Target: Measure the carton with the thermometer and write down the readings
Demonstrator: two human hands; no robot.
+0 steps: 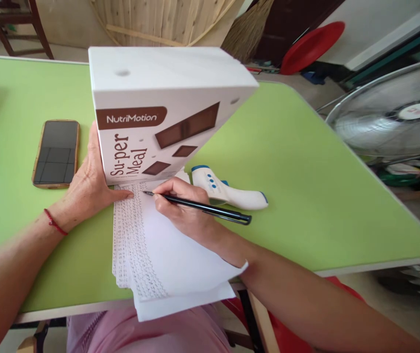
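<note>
My right hand holds a black pen in a writing grip, its tip touching or just above the top sheet. Beneath it lies a stack of white paper with rows of small handwriting down the left part; the lower sheets hang past the table edge. A white box marked "NutriMotion Su-per Meal" stands at the top of the paper. Against the box's left side rests my left hand, fingers stretched along it and thumb spread onto the paper. The box partly hides those fingers.
A phone lies on the green table to the left. Right of the box is a white and blue infrared thermometer. Beyond the table's right edge stands a fan, with a red basin-like thing farther back.
</note>
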